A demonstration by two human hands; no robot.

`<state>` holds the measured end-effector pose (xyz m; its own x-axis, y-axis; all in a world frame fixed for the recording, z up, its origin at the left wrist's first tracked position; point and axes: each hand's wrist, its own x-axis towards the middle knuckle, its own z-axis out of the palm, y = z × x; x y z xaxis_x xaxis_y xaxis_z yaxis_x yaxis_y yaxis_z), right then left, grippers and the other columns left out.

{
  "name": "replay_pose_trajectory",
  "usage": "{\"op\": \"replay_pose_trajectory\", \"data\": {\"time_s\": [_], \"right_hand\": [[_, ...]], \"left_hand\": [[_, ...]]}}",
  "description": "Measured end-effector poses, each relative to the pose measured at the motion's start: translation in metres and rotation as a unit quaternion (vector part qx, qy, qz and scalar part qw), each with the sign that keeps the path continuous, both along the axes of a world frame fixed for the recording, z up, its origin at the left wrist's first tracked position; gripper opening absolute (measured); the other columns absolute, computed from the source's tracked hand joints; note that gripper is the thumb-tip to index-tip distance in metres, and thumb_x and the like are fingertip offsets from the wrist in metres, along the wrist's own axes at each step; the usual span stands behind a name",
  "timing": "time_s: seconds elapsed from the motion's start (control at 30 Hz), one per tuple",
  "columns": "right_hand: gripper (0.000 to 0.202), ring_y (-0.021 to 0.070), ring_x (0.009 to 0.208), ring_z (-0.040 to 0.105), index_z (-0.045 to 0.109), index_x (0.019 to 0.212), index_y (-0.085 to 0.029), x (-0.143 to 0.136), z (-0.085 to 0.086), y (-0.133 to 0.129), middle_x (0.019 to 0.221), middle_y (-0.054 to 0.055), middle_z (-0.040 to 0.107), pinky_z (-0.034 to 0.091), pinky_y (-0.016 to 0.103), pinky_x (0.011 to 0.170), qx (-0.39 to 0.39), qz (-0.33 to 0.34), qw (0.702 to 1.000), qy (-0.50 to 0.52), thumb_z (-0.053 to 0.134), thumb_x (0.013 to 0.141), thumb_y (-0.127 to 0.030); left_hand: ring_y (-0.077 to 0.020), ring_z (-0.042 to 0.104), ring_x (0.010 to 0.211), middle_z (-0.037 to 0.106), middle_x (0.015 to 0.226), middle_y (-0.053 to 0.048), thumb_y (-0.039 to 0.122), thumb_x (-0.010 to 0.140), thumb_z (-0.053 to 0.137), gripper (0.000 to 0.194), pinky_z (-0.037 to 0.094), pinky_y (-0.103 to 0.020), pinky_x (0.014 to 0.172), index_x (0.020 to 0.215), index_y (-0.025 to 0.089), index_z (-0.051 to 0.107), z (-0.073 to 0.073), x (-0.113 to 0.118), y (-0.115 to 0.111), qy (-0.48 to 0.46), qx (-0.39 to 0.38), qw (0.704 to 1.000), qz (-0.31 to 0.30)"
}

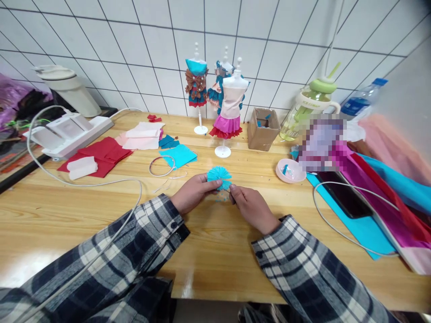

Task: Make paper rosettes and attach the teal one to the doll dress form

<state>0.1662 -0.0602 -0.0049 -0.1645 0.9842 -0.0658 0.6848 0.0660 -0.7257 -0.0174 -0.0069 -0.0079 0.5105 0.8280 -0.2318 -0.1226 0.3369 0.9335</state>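
Blue pleated disc (pixel 218 177) pinched in left hand (pixel 193 192), right hand (pixel 252 206) curled beside, grip unclear.

From here I see a bright turquoise fan (pixel 219 175), black, grey and white plaid sleeves (pixel 141 233), a yellow-brown wood-grained table (pixel 202 269), white tiles (pixel 148 27) ruled with dark lines, crimson cloth (pixel 111 154), pale pink scraps (pixel 143 134), a brown box (pixel 263 130) and a light pink bowl (pixel 290 171).
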Motion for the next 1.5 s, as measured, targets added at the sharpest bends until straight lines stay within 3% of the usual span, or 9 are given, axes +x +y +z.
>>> {"op": "replay_pose_trajectory", "data": {"time_s": [0.57, 0.73, 0.83, 0.97, 1.13, 1.3, 1.4, 1.5], "right_hand": [[0.052, 0.0142, 0.057, 0.040, 0.041, 0.062, -0.021, 0.000, 0.000, 0.001, 0.059, -0.001, 0.048, 0.024, 0.028, 0.057, 0.009, 0.000, 1.000, 0.004, 0.022, 0.097, -0.054], [0.056, 0.0148, 0.063, 0.047, 0.050, 0.066, -0.021, -0.001, 0.003, -0.001, 0.064, 0.000, 0.053, 0.030, 0.028, 0.061, 0.000, -0.016, 0.998, 0.054, 0.020, 0.097, -0.058], [0.049, 0.0145, 0.063, 0.048, 0.056, 0.072, -0.020, -0.003, 0.006, -0.002, 0.066, 0.000, 0.055, 0.034, 0.027, 0.061, -0.012, -0.047, 0.992, 0.117, 0.035, 0.092, -0.059], [0.029, 0.0143, 0.067, 0.052, 0.064, 0.083, -0.018, -0.008, 0.008, -0.003, 0.074, 0.000, 0.062, 0.037, 0.026, 0.063, -0.024, -0.053, 0.989, 0.133, 0.056, 0.082, -0.046], [0.023, 0.0145, 0.065, 0.052, 0.062, 0.070, -0.018, -0.008, 0.011, -0.004, 0.066, 0.000, 0.060, 0.036, 0.027, 0.062, -0.048, -0.039, 0.996, 0.057, 0.053, 0.080, -0.037], [0.016, 0.0150, 0.070, 0.056, 0.063, 0.067, -0.018, -0.002, 0.012, -0.001, 0.069, 0.000, 0.063, 0.039, 0.027, 0.067, -0.068, -0.031, 0.991, 0.111, 0.051, 0.076, -0.025], [0.021, 0.0147, 0.067, 0.053, 0.067, 0.075, -0.016, -0.001, 0.012, -0.001, 0.069, 0.000, 0.062, 0.039, 0.027, 0.064, -0.065, -0.064, 0.982, 0.167, 0.055, 0.077, -0.033], [0.032, 0.0129, 0.060, 0.046, 0.071, 0.091, -0.016, -0.004, 0.012, -0.003, 0.065, -0.002, 0.056, 0.036, 0.026, 0.058, -0.032, -0.091, 0.975, 0.198, 0.061, 0.078, -0.043]], "left_hand": [[-0.0157, 0.060, 0.084, 0.073, 0.095, -0.006, 0.037, 0.068, 0.080, 0.030, 0.043, -0.029, 0.080, 0.088, 0.016, 0.074, 0.003, 0.001, -0.001, -0.021, -0.029, 0.999, 0.021], [-0.0147, 0.060, 0.085, 0.072, 0.094, -0.005, 0.035, 0.068, 0.081, 0.027, 0.043, -0.028, 0.081, 0.087, 0.017, 0.074, 0.004, 0.001, 0.000, -0.037, -0.044, 0.998, 0.034], [-0.0151, 0.061, 0.086, 0.072, 0.096, -0.005, 0.036, 0.070, 0.080, 0.029, 0.044, -0.029, 0.083, 0.090, 0.017, 0.074, 0.003, 0.002, -0.001, -0.028, -0.025, 0.999, 0.027], [-0.0178, 0.061, 0.085, 0.072, 0.088, -0.005, 0.040, 0.069, 0.079, 0.031, 0.044, -0.033, 0.085, 0.087, 0.015, 0.074, 0.001, 0.002, -0.001, 0.005, 0.003, 1.000, 0.022], [-0.0155, 0.061, 0.084, 0.072, 0.094, -0.005, 0.037, 0.067, 0.082, 0.030, 0.045, -0.030, 0.083, 0.088, 0.017, 0.074, 0.004, 0.003, -0.002, -0.022, -0.026, 0.998, 0.052], [-0.0144, 0.062, 0.088, 0.072, 0.100, -0.005, 0.031, 0.068, 0.081, 0.028, 0.046, -0.027, 0.082, 0.090, 0.017, 0.074, 0.009, 0.004, -0.004, -0.048, -0.059, 0.994, 0.085], [-0.0146, 0.062, 0.088, 0.072, 0.100, -0.005, 0.032, 0.069, 0.080, 0.027, 0.046, -0.028, 0.083, 0.091, 0.018, 0.074, 0.008, 0.003, -0.004, -0.049, -0.056, 0.994, 0.084], [-0.0178, 0.064, 0.092, 0.073, 0.103, -0.007, 0.036, 0.070, 0.079, 0.029, 0.046, -0.031, 0.086, 0.092, 0.017, 0.074, 0.006, 0.003, -0.003, -0.033, -0.022, 0.998, 0.039]]}}
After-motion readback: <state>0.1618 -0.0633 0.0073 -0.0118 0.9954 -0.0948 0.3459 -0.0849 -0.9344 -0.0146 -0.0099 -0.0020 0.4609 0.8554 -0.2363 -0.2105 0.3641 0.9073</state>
